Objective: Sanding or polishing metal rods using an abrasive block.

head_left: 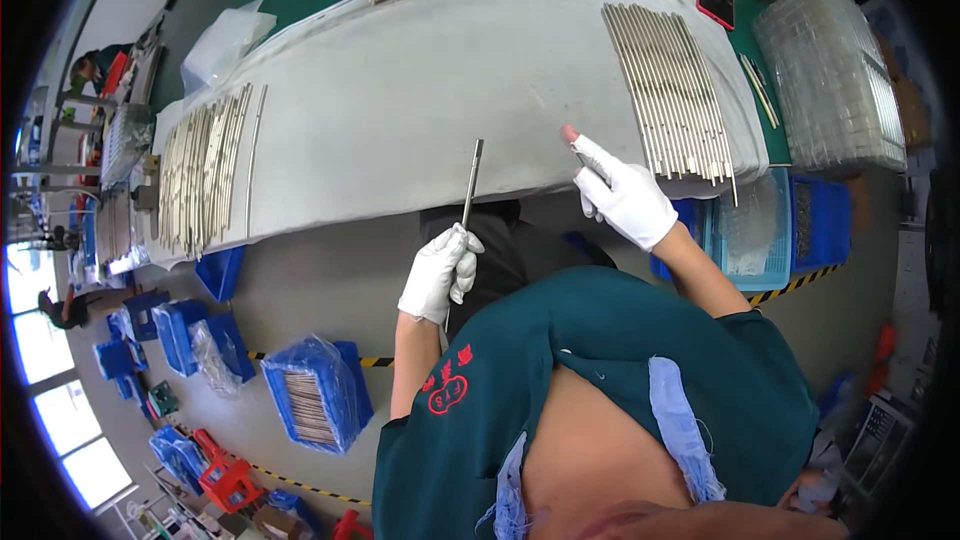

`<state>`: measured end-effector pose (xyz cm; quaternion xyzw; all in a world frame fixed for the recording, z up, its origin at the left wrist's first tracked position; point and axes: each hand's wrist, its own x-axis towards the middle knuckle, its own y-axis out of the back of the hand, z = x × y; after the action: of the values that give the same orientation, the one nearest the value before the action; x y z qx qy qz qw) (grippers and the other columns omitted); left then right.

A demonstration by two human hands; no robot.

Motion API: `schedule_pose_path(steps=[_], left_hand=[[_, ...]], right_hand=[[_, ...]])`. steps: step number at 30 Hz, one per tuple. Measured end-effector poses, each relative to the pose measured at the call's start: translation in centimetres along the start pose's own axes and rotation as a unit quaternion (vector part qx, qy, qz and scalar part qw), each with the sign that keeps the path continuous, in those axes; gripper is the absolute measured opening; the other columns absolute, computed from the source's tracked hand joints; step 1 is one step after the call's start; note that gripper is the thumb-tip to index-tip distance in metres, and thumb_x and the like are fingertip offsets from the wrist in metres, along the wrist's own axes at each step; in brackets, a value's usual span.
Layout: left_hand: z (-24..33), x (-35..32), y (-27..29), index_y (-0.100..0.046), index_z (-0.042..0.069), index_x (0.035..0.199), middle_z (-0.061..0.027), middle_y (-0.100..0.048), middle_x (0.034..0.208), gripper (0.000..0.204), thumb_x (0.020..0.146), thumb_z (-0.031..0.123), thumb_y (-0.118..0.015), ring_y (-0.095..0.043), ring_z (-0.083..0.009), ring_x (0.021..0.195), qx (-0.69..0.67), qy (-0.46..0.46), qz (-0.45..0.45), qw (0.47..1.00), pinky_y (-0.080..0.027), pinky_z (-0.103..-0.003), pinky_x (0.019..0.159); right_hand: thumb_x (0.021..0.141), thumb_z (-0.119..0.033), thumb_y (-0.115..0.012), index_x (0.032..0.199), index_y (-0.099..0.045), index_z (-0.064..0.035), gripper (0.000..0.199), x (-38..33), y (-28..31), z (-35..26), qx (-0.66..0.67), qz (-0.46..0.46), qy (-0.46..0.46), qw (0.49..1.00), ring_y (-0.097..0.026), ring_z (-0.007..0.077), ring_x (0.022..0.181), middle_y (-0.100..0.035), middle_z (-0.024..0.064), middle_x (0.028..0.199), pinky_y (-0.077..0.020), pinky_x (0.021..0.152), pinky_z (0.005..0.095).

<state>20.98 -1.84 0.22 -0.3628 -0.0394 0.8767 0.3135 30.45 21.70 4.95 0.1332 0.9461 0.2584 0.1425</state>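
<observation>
The left hand [438, 275], in a white glove, is clenched around the lower end of a thin metal rod [471, 185], holding it nearly upright so its top stands over the near edge of the desk [420, 90]. The right hand [625, 195], also gloved, hangs near the row of rods [670, 90] on the right side of the grey cloth; its forefinger points up with the bare tip showing through the glove, and whether its grip grasps anything I cannot tell, though something small and dark shows by the thumb. A second batch of rods [205, 175] lies on the left end of the desk, well apart from the first. To handle the rod well, I judge it best to keep the grip low and firm so the long end does not sway, and to turn it slowly in the light. Blue bins [315, 395] sit on the floor below.
</observation>
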Motion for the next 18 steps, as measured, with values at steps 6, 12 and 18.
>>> schedule_pose_path(steps=[6, 12, 18], left_hand=[[0.0, -0.3, -0.1, -0.058, -0.001, 0.105, 0.0039, -0.034, 0.047, 0.045, 0.094, 0.039, -0.040, -0.026, -0.0043, 0.034, 0.031, 0.085, -0.019, 0.996, -0.021, -0.020, 0.031], [0.1, 0.1, 0.3, -0.059, 0.002, 0.106, 0.0036, -0.042, 0.052, 0.033, 0.094, 0.028, -0.043, -0.031, -0.0031, 0.039, 0.107, 0.057, 0.000, 0.993, -0.023, -0.019, 0.036], [2.1, 1.4, -2.1, -0.060, 0.005, 0.103, 0.0028, -0.050, 0.060, 0.028, 0.092, 0.027, -0.046, -0.037, -0.0035, 0.045, 0.205, -0.006, 0.015, 0.979, -0.030, -0.019, 0.041]], right_hand=[[0.083, -0.013, -0.052, 0.129, -0.046, -0.0204, 0.047, -0.9, -2.0, 2.3, -0.222, 0.015, 0.181, 0.958, -0.055, 0.0208, 0.045, -0.058, 0.0060, 0.058, -0.0465, 0.049, 0.0305], [0.083, -0.020, -0.054, 0.126, -0.049, -0.0224, 0.043, -1.2, -2.0, 2.9, -0.327, -0.020, 0.208, 0.921, -0.053, 0.0222, 0.043, -0.059, 0.0044, 0.058, -0.0429, 0.042, 0.0314], [0.086, -0.025, -0.048, 0.117, -0.052, -0.0239, 0.031, -1.1, -1.8, 2.4, -0.360, -0.013, 0.204, 0.910, -0.054, 0.0239, 0.041, -0.058, 0.0042, 0.055, -0.0407, 0.038, 0.0353]])
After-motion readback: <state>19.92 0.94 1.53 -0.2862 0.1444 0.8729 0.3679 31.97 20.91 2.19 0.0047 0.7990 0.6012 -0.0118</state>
